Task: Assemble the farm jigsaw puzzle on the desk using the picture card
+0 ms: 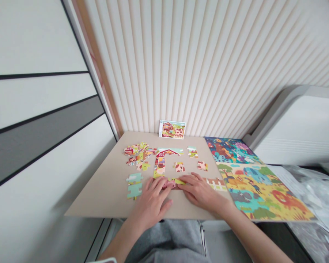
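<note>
The farm jigsaw (168, 152) lies partly joined near the middle of the frame, on a pale beige bench (104, 197). Its joined part runs along a red barn roof at the top and down the left side, to a lower edge with a pink pig (169, 183). The left hand (150, 202), just below the middle of the frame, rests with its fingers extended and spread over this lower edge, its thumb held apart. The right hand (199, 190), to the right of it, has its fingertips at a yellow-green part of the same edge; whether they pinch a piece I cannot tell. A white fence strip (215, 183) shows beyond its knuckles on the right.

Inside and beside the frame of pieces lie two cow-patterned pieces (179, 167), well apart from each other, and a tractor piece (192, 152) above them. Left of the barn is an overlapping heap of loose pieces (137, 149), with turquoise pieces (135, 190) below it, near the left hand. A picture card (172, 129) of the farm scene leans against the ribbed wall (175, 65) at the upper middle. On the right, a dark blue puzzle (233, 149) lies above a yellow savanna puzzle (263, 190).
</note>
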Demonstrator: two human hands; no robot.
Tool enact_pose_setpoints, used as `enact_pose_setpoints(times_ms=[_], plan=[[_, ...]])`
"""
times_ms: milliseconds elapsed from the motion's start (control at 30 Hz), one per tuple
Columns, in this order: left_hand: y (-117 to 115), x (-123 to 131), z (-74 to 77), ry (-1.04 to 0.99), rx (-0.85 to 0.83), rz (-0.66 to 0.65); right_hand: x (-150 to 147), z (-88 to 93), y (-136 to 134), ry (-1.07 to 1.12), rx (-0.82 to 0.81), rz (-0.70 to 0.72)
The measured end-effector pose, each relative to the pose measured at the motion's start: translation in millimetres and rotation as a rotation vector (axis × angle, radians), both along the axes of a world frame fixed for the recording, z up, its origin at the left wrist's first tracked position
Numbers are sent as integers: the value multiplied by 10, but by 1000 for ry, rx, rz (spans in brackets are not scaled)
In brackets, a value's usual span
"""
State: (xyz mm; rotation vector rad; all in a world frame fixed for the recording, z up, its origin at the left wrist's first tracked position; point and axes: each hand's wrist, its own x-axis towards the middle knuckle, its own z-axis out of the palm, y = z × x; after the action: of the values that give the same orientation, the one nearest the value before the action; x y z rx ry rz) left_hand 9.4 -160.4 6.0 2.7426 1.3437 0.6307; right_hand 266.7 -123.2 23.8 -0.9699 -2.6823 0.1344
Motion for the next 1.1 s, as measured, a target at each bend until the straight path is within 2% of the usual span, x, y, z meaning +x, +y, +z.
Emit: enact_pose_setpoints(times_ms=[100,233,367,533,733,1100], plan=[[21,115,21,-23,9,-45,170,1,-18,22,31,-52],[24,168,7,-36,-9,-46,601,-108,-9,75,44,-244],[13,144,-14,-34,-12,-45,876,-280,11,118,-26,-250],[10,143,-27,-21,-29,-36,865,-389,13,183,-10,-214],[8,146,-30,-17,-22,-42,798,-326,-30,118,-35,-172],[11,145,-9,-24,-40,-28,666,-230,-59,78,47,-161]])
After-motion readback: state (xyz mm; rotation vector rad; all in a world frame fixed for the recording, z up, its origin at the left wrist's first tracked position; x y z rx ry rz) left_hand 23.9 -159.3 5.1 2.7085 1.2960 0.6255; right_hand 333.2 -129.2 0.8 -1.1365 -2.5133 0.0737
